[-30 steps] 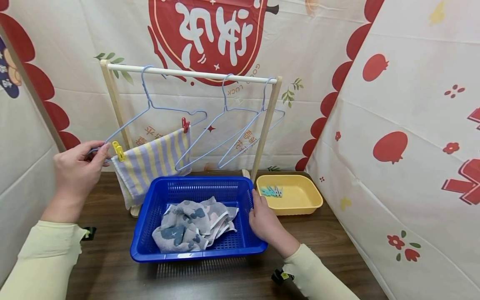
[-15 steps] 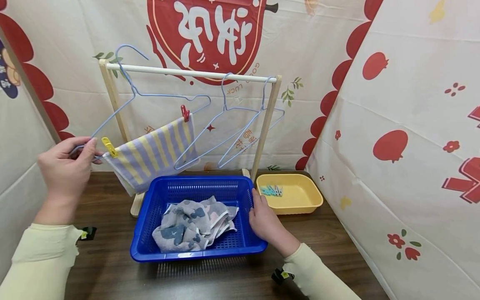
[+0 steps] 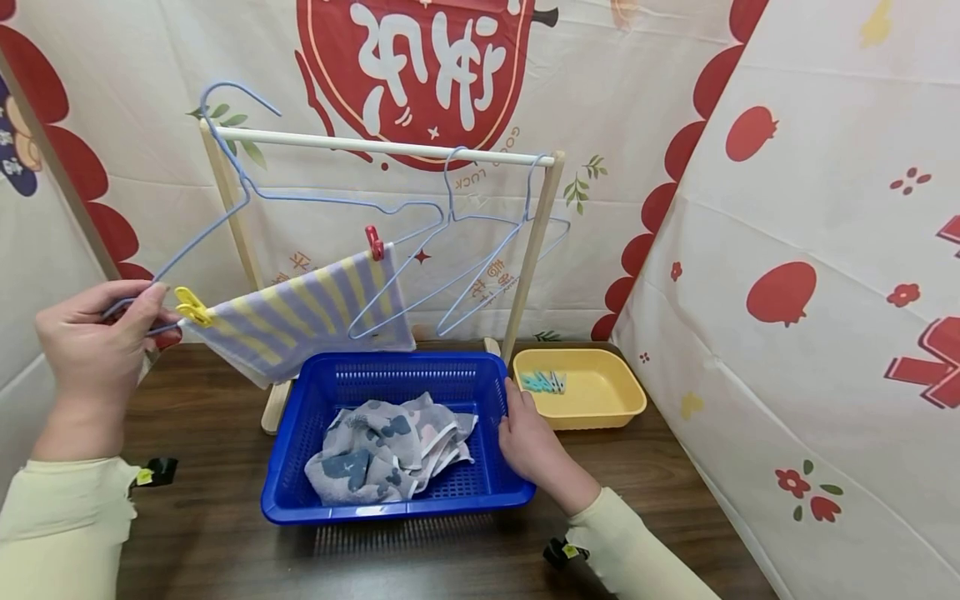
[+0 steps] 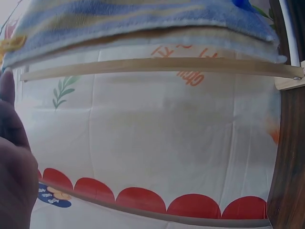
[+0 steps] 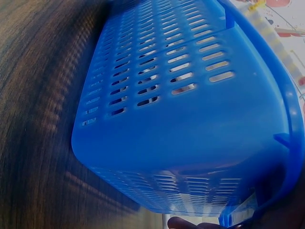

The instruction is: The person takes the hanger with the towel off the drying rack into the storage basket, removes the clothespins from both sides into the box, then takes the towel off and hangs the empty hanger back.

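Observation:
My left hand (image 3: 101,346) pinches the left end of a blue wire hanger (image 3: 311,198) between thumb and fingers. The hanger's hook rises over the white rod and is off it. From its lower bar hangs a striped yellow-and-lilac towel (image 3: 300,310), held by a yellow clothespin (image 3: 193,307) near my fingers and a red clothespin (image 3: 375,242) farther right. The towel's lower edge (image 4: 190,26) crosses the top of the left wrist view. My right hand (image 3: 536,442) grips the right rim of a blue plastic basket (image 3: 397,510); fingertips (image 5: 183,223) show under that rim.
A grey patterned towel (image 3: 382,450) lies crumpled in the basket. Behind it, two more hangers (image 3: 480,218) hang on the white rod (image 3: 337,143) of a wooden rack (image 3: 531,258). A yellow tray (image 3: 600,392) with several teal clothespins (image 3: 543,382) stands at the right.
The hanger's hook has come up off the rod. My left hand has drawn the hanger, with the towel pegged to it, leftward and tilted it. The right hand and basket have stayed put.

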Motion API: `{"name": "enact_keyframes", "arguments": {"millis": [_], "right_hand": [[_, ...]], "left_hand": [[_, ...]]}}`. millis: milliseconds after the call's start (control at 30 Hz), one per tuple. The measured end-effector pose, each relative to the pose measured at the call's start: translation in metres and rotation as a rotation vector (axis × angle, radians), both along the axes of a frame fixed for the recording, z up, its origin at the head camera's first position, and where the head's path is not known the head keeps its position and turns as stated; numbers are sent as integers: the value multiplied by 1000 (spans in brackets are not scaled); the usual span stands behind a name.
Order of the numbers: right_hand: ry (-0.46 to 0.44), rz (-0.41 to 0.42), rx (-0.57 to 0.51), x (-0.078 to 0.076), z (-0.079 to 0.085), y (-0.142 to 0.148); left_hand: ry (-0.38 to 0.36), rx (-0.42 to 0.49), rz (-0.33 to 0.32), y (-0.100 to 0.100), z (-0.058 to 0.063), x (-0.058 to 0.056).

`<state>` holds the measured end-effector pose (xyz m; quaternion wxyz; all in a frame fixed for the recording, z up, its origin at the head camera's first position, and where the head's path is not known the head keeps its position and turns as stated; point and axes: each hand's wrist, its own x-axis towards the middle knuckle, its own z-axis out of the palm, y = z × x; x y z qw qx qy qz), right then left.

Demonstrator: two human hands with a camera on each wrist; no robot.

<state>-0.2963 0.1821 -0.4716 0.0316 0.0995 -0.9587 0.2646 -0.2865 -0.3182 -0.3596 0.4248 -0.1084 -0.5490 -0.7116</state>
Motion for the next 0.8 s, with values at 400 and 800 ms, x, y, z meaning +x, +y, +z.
{"name": "enact_keyframes", "arguments": {"millis": [400,800], "right_hand": [[-11,-7,-13,0,-1,-1],[-6,-10,-24,-1,-1,-1]], "left_hand": [[100,35,-186,-3,4,7],[109,-39,-336,4,6,15]]}}
